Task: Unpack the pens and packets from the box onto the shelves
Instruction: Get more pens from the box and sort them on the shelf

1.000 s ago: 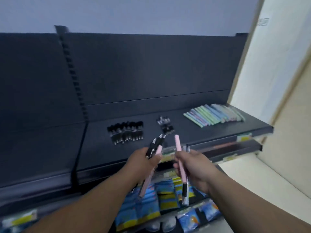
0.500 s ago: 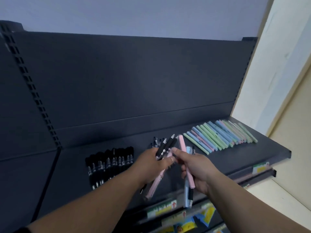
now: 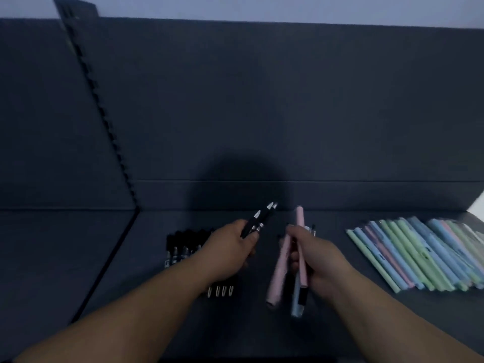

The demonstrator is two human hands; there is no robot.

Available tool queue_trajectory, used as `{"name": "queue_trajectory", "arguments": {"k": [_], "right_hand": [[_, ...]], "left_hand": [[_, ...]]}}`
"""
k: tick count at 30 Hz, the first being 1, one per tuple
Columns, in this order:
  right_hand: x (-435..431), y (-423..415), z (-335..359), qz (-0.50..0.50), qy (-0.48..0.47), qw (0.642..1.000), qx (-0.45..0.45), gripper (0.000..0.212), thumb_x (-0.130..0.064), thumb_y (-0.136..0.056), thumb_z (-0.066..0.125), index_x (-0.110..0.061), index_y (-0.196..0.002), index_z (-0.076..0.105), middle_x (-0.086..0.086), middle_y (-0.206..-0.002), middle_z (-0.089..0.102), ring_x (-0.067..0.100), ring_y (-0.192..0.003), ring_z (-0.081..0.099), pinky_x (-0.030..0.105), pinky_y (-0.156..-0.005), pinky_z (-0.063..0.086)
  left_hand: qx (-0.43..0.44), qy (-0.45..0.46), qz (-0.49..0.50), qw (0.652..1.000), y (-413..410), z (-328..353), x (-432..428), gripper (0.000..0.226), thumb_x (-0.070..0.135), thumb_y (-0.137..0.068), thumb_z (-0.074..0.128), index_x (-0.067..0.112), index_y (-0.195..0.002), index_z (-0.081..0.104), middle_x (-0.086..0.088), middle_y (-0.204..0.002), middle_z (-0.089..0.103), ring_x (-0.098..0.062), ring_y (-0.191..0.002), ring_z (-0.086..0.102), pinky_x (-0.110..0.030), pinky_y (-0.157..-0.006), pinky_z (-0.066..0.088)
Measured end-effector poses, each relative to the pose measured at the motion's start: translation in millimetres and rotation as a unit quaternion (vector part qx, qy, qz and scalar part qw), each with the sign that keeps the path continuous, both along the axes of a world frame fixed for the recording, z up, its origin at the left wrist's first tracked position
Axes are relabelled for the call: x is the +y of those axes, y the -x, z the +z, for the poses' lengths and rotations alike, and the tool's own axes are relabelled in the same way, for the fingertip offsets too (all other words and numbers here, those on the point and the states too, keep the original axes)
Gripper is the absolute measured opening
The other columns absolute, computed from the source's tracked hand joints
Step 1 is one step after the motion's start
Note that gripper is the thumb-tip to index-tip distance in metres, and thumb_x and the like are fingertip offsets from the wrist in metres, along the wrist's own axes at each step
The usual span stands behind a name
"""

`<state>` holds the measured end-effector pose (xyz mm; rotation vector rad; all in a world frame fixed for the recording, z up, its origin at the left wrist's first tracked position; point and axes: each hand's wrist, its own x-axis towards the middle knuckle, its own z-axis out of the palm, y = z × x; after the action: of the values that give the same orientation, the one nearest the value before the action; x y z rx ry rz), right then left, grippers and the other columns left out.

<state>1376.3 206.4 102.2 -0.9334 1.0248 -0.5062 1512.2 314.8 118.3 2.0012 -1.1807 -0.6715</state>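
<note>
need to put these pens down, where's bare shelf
Bare dark shelf lies left of the row of black clip pens, up to the joint, and between that row and the pastel green, blue and pink pens, partly hidden by the right hand. The right end is crowded.

Matt dark shelf (image 3: pixel 248 331), seemingly metal; glossy black pens (image 3: pixel 258 222); matt pink pens (image 3: pixel 280 268).

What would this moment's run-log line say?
left hand: grips black pens | right hand: grips pink and pale-blue pens | shelf: black pen row left, pastel pen row right | status: held pens not yet shelved
</note>
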Motion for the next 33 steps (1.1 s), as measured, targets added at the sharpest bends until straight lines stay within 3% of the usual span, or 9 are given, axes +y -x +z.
{"name": "queue_trajectory", "arguments": {"k": [5, 7, 9, 12, 17, 21, 27, 30, 33], "right_hand": [[-10, -11, -2, 0.035, 0.021, 0.999, 0.015, 0.027, -0.031, -0.084, 0.070, -0.005, -0.078, 0.071, 0.002, -0.059, 0.065, 0.007, -0.037, 0.049, 0.020, -0.036, 0.041], [-11, -14, -3, 0.045, 0.030, 0.998, 0.015, 0.026, -0.031, -0.084, 0.070, -0.005, -0.079, 0.070, 0.003, -0.061, 0.065, 0.007, -0.037, 0.049, 0.020, -0.037, 0.041], [-9, -16, -4, 0.056, 0.040, 0.997, 0.021, 0.025, -0.031, -0.085, 0.070, -0.006, -0.079, 0.069, 0.004, -0.064, 0.064, 0.007, -0.038, 0.049, 0.020, -0.038, 0.042], [-3, -21, -5, 0.086, 0.052, 0.994, 0.039, 0.027, -0.032, -0.085, 0.070, -0.005, -0.082, 0.070, 0.003, -0.062, 0.064, 0.008, -0.040, 0.049, 0.022, -0.040, 0.042], [11, -33, -7, 0.171, 0.077, 0.976, 0.111, 0.031, -0.035, -0.079, 0.075, -0.005, -0.083, 0.068, 0.006, -0.057, 0.056, 0.014, -0.043, 0.047, 0.026, -0.046, 0.041], [25, -45, -8, 0.173, 0.065, 0.973, 0.136, 0.029, -0.032, -0.078, 0.076, -0.004, -0.078, 0.066, 0.008, -0.054, 0.061, 0.021, -0.043, 0.056, 0.025, -0.045, 0.047], [46, -65, -18, 0.158, 0.084, 0.974, 0.136, 0.022, -0.020, -0.083, 0.067, 0.001, -0.091, 0.068, 0.013, -0.073, 0.074, 0.021, -0.051, 0.063, 0.030, -0.053, 0.052], [53, -72, -21, 0.127, 0.118, 0.973, 0.149, 0.025, -0.020, -0.080, 0.071, 0.001, -0.093, 0.066, 0.015, -0.070, 0.071, 0.024, -0.055, 0.062, 0.036, -0.060, 0.054], [58, -76, -21, 0.137, 0.143, 0.965, 0.171, 0.049, -0.025, -0.071, 0.083, 0.001, -0.107, 0.061, 0.015, -0.081, 0.070, 0.026, -0.064, 0.066, 0.041, -0.065, 0.058]], "left_hand": [[-0.216, -0.064, 0.009, 0.974, -33, 5, 24, 0.023, 0.034, -0.098, 0.047, 0.032, -0.119, 0.053, 0.007, -0.094, 0.063, -0.014, -0.087, 0.057, -0.025, -0.070, 0.040], [-0.276, -0.092, -0.012, 0.957, -46, 5, 31, 0.028, 0.033, -0.097, 0.047, 0.031, -0.124, 0.054, 0.006, -0.113, 0.063, -0.018, -0.106, 0.057, -0.029, -0.092, 0.041], [-0.327, -0.125, -0.051, 0.935, -54, 1, 36, 0.031, 0.032, -0.098, 0.047, 0.034, -0.128, 0.053, 0.011, -0.125, 0.059, -0.012, -0.121, 0.050, -0.030, -0.113, 0.020], [-0.359, -0.131, -0.112, 0.917, -63, -5, 42, 0.035, 0.029, -0.097, 0.050, 0.037, -0.130, 0.052, 0.018, -0.130, 0.054, -0.001, -0.129, 0.038, -0.024, -0.112, -0.011], [-0.389, -0.091, -0.192, 0.896, -76, -11, 50, 0.035, 0.029, -0.093, 0.054, 0.040, -0.126, 0.056, 0.019, -0.132, 0.045, 0.001, -0.134, 0.025, -0.020, -0.105, -0.024], [-0.439, -0.047, -0.230, 0.867, -84, -19, 53, 0.035, 0.033, -0.091, 0.053, 0.049, -0.122, 0.057, 0.013, -0.131, 0.040, -0.010, -0.128, 0.025, -0.021, -0.110, -0.008], [-0.433, -0.018, -0.252, 0.865, -90, -21, 55, 0.042, 0.024, -0.092, 0.053, 0.051, -0.124, 0.054, 0.010, -0.117, 0.041, -0.013, -0.105, 0.036, -0.028, -0.089, 0.034], [-0.405, -0.017, -0.258, 0.877, -96, -24, 59, 0.048, 0.016, -0.093, 0.050, 0.049, -0.127, 0.052, 0.009, -0.120, 0.038, -0.011, -0.108, 0.036, -0.026, -0.083, 0.038], [-0.376, -0.010, -0.259, 0.890, -101, -29, 68, 0.052, 0.009, -0.093, 0.046, 0.045, -0.130, 0.052, 0.010, -0.124, 0.041, -0.008, -0.111, 0.038, -0.021, -0.081, 0.035]]}}
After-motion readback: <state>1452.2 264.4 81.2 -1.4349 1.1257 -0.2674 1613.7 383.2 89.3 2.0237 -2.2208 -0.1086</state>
